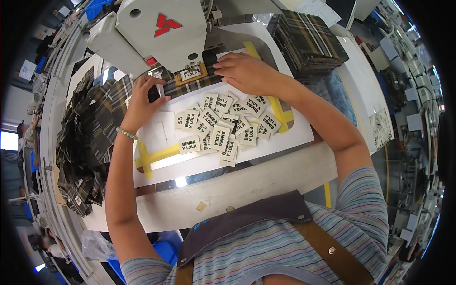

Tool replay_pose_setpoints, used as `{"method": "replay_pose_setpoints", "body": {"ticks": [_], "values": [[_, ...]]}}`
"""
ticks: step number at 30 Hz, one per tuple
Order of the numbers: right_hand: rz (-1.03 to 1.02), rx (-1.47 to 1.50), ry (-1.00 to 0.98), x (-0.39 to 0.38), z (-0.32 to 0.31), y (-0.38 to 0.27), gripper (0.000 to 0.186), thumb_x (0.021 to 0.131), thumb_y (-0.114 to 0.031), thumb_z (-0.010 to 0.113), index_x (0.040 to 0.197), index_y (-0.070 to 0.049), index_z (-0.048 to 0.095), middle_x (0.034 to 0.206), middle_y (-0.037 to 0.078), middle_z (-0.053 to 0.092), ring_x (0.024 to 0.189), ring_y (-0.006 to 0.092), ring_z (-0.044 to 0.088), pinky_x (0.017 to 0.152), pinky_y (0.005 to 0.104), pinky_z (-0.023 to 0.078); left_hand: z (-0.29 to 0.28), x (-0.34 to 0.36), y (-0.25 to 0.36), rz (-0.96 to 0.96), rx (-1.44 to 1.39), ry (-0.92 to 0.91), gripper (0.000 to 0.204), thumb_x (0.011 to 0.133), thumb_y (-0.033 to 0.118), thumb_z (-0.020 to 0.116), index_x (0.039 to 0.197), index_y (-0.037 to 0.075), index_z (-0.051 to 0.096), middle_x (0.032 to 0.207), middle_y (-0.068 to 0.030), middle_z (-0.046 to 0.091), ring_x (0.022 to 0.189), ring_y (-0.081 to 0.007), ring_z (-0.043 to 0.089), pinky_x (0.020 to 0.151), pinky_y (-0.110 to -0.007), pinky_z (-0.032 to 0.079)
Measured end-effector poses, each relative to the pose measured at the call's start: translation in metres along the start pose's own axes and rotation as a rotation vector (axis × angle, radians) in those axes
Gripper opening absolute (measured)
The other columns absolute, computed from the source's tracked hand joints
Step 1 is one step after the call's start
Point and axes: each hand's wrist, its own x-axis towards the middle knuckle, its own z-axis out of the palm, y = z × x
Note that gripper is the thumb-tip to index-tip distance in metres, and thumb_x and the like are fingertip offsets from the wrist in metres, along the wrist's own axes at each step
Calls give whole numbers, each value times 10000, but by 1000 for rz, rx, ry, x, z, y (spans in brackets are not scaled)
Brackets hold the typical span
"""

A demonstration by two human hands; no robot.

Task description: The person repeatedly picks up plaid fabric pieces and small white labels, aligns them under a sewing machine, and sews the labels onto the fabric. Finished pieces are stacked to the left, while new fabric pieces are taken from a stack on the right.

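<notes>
A strip of dark plaid fabric (192,87) lies under the head of a white sewing machine (164,35). A label (191,73) sits in a tan frame (205,71) on top of the fabric. My left hand (143,100) rests at the left of the frame, thumb and forefinger apart at the fabric's edge. To the right of the frame, my right hand (249,75) lies on the fabric with its fingers stretched out. A loose heap of cream labels with dark print (221,135) is spread in front of both hands.
Plaid pieces hang in a crumpled pile (83,156) at the left. A neat stack of folded plaid fabric (311,42) stands at the back right. Yellow tape (164,154) holds a white sheet (280,149) on the worktop. Blue bins show below the left edge.
</notes>
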Motion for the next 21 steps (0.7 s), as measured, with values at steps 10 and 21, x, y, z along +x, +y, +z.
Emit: {"method": "replay_pose_setpoints", "body": {"ticks": [10,21], "values": [[44,-82,12,-23,-33,-9,351,972,-320,752,1196,-53,797,1287,100,752,1366,286,582,1121,447,477,37,13,7,32,4,53,334,846,186,892,1094,35,727,1151,-86,630,1192,-315,540,1109,-410,414],[-223,-202,286,-18,-13,-17,74,859,-109,708,906,-76,755,976,32,708,1061,233,663,904,390,536,27,5,10,191,-179,64,108,845,35,836,901,21,745,1000,-63,689,1116,-283,587,1009,-385,466]]}}
